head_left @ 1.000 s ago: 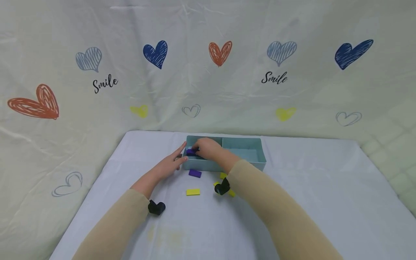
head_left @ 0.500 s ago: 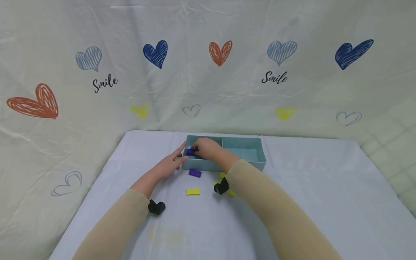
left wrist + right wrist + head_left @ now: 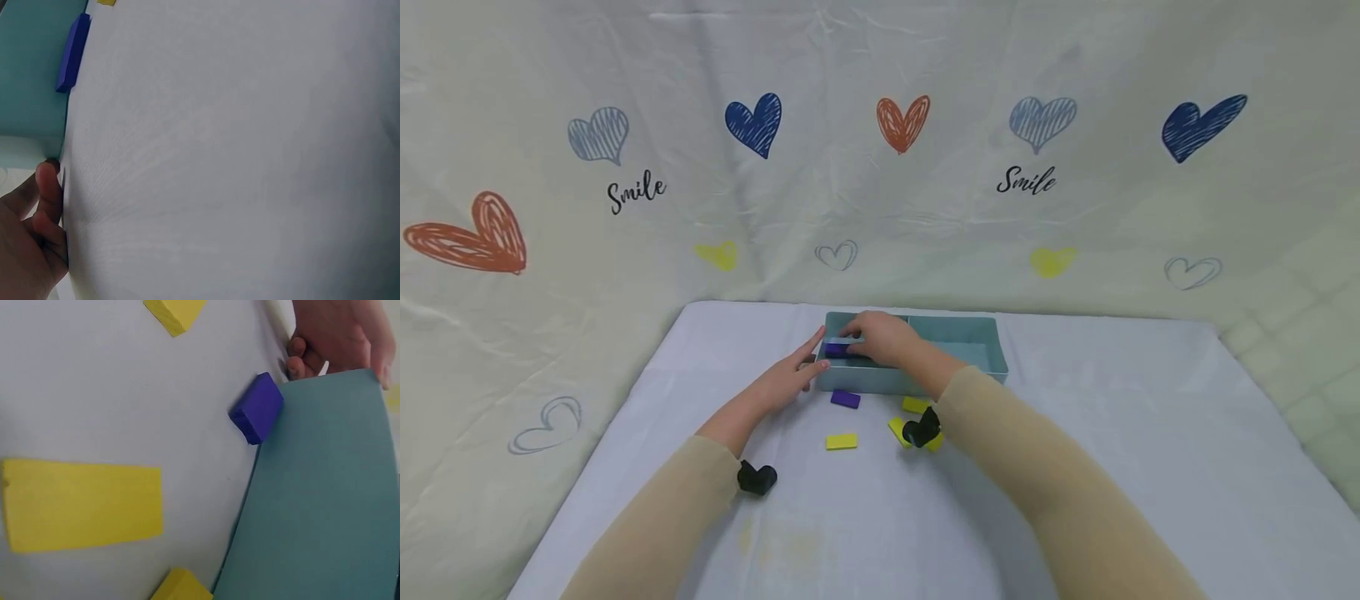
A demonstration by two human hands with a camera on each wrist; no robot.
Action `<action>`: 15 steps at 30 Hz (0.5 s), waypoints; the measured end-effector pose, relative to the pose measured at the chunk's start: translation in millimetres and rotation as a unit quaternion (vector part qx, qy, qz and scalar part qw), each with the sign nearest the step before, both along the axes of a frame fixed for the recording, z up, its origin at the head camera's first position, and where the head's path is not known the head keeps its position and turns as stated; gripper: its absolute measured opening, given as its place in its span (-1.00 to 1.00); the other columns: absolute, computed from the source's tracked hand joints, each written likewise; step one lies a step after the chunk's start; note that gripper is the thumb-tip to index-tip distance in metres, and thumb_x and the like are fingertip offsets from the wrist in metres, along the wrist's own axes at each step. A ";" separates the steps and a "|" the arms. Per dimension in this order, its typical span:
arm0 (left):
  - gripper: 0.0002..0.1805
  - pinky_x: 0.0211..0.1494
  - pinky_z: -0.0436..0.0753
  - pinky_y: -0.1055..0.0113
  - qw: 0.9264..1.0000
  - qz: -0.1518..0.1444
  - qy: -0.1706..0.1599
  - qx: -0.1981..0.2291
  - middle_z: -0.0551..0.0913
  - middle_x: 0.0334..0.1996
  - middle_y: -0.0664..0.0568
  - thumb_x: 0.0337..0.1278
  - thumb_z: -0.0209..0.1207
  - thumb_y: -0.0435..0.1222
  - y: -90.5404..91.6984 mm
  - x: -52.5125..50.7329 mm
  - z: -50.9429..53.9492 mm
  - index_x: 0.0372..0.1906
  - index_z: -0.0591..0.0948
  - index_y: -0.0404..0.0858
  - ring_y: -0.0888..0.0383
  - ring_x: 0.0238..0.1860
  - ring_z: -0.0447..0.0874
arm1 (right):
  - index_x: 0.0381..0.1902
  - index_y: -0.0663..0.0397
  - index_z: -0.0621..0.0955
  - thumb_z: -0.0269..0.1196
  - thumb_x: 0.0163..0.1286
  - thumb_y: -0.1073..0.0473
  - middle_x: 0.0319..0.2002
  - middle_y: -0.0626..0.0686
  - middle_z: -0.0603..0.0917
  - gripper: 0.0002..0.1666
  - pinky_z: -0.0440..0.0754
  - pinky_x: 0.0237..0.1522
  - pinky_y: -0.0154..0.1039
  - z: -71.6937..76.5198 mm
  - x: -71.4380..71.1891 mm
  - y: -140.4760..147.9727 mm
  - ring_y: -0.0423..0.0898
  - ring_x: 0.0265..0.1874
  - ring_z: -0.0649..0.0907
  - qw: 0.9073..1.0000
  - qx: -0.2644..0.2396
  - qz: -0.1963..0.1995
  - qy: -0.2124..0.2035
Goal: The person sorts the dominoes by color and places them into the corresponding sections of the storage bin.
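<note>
The teal box (image 3: 868,382) has a divider across its middle. My left hand (image 3: 778,385) lies against the box's left end with its fingers spread; the left wrist view shows that hand (image 3: 31,244) at the box corner. Inside the left compartment lies a purple block (image 3: 837,351). Over it my right hand (image 3: 887,340) has thumb and fingers parted, the thumb close to the block's right end; whether it touches is not clear. The right wrist view shows the box's outer wall (image 3: 325,487) and my left hand (image 3: 337,331), but not the right.
A second purple block (image 3: 846,399) sits just in front of the box. Nearer are a yellow block (image 3: 842,442) and several more yellow blocks (image 3: 916,405) around my right wrist. A white cloth (image 3: 1150,433) covers the table, and a cloth with printed hearts hangs behind.
My right thumb and fingers have come apart from their grip at the purple block, and that hand has shifted slightly right. The left hand stays at the box's end.
</note>
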State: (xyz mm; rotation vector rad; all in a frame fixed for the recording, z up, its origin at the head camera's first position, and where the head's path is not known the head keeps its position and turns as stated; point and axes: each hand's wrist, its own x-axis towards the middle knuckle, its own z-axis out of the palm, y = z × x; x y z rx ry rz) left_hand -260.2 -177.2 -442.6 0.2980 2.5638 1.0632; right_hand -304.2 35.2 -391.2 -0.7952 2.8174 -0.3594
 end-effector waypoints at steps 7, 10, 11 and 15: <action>-0.25 0.07 0.47 -0.07 1.000 -0.001 -0.002 -0.007 0.32 0.40 -0.18 0.43 -0.15 0.23 0.4 -0.5 -0.8 0.56 -0.21 0.40 0.00 -0.07 0.57 | 0.21 -0.12 0.64 0.29 0.42 0.05 0.07 -0.06 0.66 -0.58 0.54 0.12 -0.15 8.4 12.4 17.5 -0.11 0.06 0.61 0.999 -0.024 -0.001 0.030; -0.26 0.09 0.46 -0.09 1.000 0.002 -0.004 -0.007 0.32 0.41 -0.18 0.43 -0.14 0.23 0.1 -1.3 -1.9 0.55 -0.21 0.43 -0.02 -0.06 0.58 | 0.22 -0.11 0.64 0.29 0.42 0.05 0.08 -0.04 0.66 -0.58 0.55 0.10 -0.13 13.5 19.5 25.6 -0.08 0.05 0.62 0.999 -0.029 -0.001 0.036; -0.26 0.09 0.46 -0.09 1.000 0.003 -0.003 -0.006 0.32 0.40 -0.18 0.43 -0.14 0.23 0.1 -1.6 -2.2 0.54 -0.22 0.43 -0.02 -0.06 0.58 | 0.21 -0.09 0.64 0.29 0.42 0.06 0.08 -0.03 0.65 -0.58 0.55 0.10 -0.12 15.8 22.2 28.5 -0.06 0.05 0.62 0.999 -0.032 0.000 0.035; -0.26 0.05 0.46 -0.06 1.000 0.000 0.003 -0.009 0.33 0.39 -0.17 0.43 -0.15 0.23 -0.1 -4.8 -5.1 0.54 -0.23 0.44 0.00 -0.09 0.57 | 0.21 -0.02 0.64 0.30 0.41 0.10 0.11 0.03 0.65 -0.58 0.55 0.10 -0.09 23.6 33.0 41.4 0.00 0.09 0.61 0.999 -0.039 0.005 0.034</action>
